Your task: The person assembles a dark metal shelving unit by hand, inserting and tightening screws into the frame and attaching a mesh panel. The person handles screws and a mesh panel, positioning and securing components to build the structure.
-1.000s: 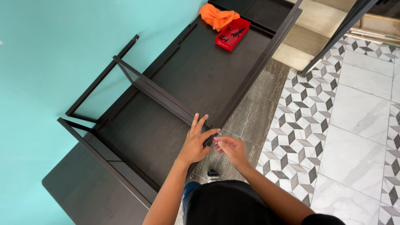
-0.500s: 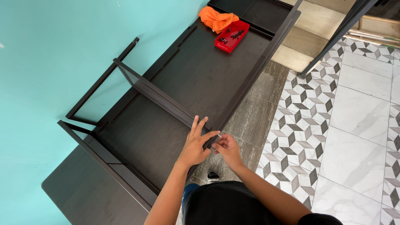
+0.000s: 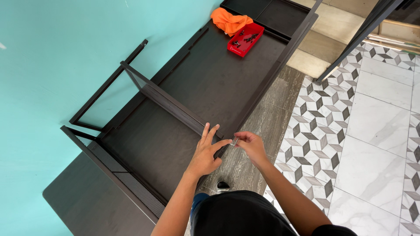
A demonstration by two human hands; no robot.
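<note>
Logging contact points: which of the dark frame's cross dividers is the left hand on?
The middle divider, at its near end, under the left hand. The other divider lies further left, untouched, at the frame's end.

No packages, labels, signs or screens.

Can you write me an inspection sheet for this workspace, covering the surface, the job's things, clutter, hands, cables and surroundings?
Surface: dark brown shelf unit lying flat against the teal wall.
Job's things: small silvery tool at the unit's front rail, near a crosswise divider.
Clutter: red tray of small dark fasteners and an orange cloth on the far panel.
Hands: left hand spread on the rail's edge; right hand pinching the tool.
Cables: nothing seen.
Surroundings: patterned tile floor, a wood-look strip beside the unit, a dark metal frame leaning at upper right.
</note>
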